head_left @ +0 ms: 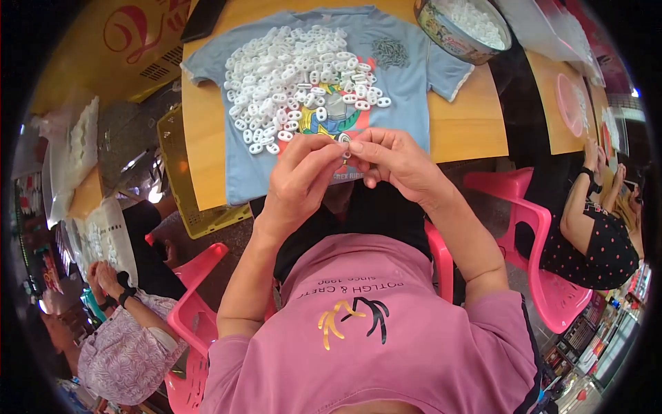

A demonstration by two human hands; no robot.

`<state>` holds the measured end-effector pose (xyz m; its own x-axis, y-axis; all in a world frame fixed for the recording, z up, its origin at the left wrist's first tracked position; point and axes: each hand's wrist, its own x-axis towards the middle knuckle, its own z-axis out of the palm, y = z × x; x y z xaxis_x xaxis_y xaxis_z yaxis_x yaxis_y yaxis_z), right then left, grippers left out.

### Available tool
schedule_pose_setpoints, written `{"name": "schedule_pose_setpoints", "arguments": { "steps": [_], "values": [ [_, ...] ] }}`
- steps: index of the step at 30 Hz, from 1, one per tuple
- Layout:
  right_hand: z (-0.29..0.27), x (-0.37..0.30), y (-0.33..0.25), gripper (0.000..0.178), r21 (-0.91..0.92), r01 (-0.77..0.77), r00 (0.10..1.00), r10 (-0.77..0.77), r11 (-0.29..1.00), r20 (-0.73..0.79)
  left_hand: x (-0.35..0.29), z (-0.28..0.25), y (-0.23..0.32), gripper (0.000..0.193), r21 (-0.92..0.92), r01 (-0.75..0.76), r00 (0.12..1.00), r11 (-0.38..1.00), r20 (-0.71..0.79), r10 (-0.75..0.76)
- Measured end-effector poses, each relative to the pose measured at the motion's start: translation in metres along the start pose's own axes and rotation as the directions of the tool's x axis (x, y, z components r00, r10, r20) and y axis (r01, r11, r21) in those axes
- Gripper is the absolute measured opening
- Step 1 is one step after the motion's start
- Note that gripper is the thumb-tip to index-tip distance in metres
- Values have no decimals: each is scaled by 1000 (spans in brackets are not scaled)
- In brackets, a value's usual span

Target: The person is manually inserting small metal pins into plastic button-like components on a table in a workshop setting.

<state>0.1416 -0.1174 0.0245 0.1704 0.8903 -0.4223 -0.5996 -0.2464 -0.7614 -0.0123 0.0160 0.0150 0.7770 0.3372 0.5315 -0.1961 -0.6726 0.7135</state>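
My left hand (298, 174) and my right hand (396, 162) meet at the near edge of a blue T-shirt (407, 124) spread over the table. Between their fingertips they pinch a small white plastic piece (344, 139), mostly covered by the fingers. A small bit shows just below it, too little to make out. Beyond my hands lies a broad heap of white oval two-hole plastic pieces (283, 69), with looser ones scattered toward me. To the right of the heap sits a small pile of thin grey-green metal parts (390, 52), perhaps screws.
A round patterned tub (448, 31) of white pieces stands at the table's far right. A yellow crate (181, 172) is beside the table at left. People sit on pink chairs on both sides, one at left (131, 345), one at right (586, 234). A pink dish (569, 103) lies on the right-hand table.
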Motion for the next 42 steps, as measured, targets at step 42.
{"name": "schedule_pose_setpoints", "arguments": {
  "steps": [42],
  "values": [
    [-84,5,-67,8,-911,205,723,-572,-359,388,-2,15,-1,11,-590,482,801,647,-2,-599]
  ]
}}
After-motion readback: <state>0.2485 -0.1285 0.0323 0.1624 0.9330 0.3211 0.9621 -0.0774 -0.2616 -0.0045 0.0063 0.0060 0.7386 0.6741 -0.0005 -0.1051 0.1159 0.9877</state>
